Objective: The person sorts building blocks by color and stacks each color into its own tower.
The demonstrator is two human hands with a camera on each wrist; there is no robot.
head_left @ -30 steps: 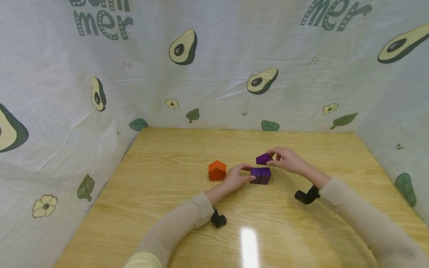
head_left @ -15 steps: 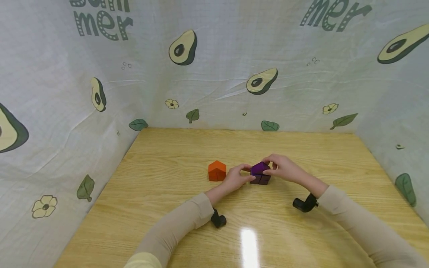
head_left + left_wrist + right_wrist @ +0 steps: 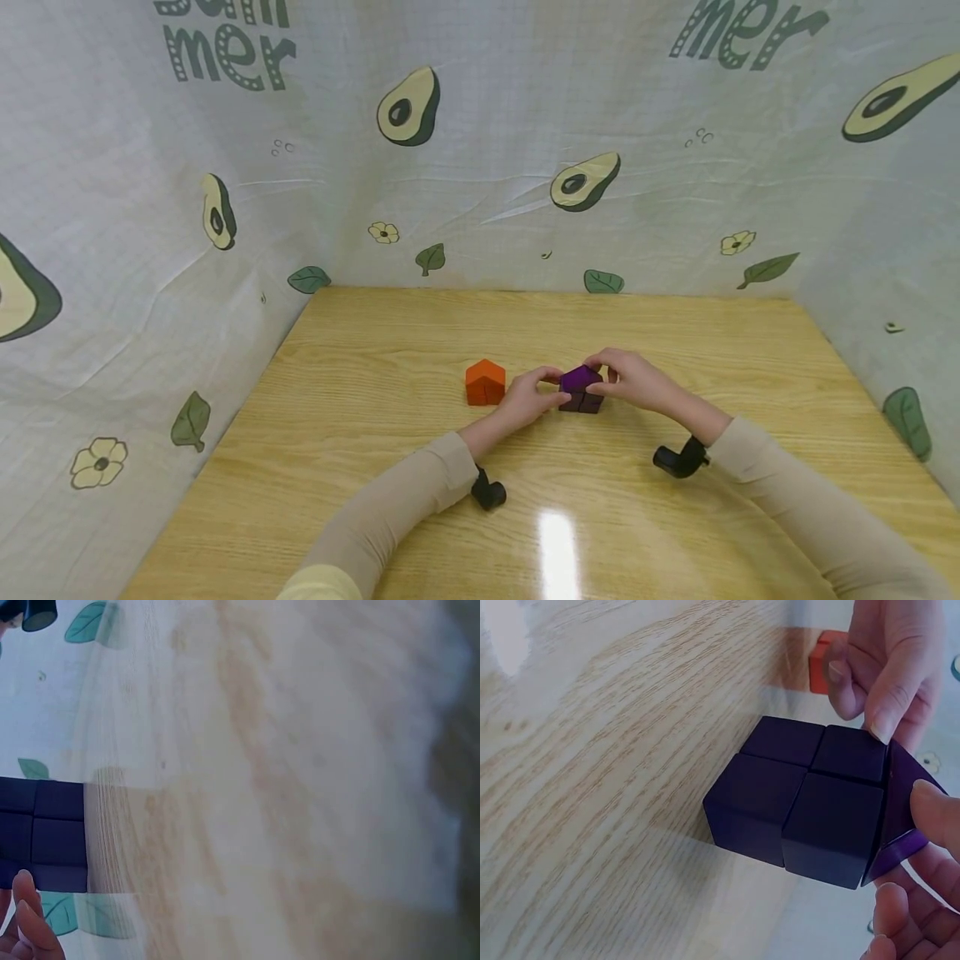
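Note:
Dark purple cubes stand stacked two wide and two high on the wooden table. My left hand holds the upper left cube, thumb in front and fingers behind. A purple roof-shaped block lies over the top of the stack, and my right hand pinches it between thumb and fingers from the right side. In the right wrist view a thin dark line shows between this roof block and the upper cubes. The left wrist view catches the cubes and left fingertips at its left edge.
An orange house shape, two blocks under a roof piece, stands on the table just left of my left hand. Behind and beside the table hangs a pale cloth printed with avocados and leaves.
My right hand has brought the purple roof block down from behind and above onto the purple cubes, with a slight turn. My left hand has stayed at the cubes.

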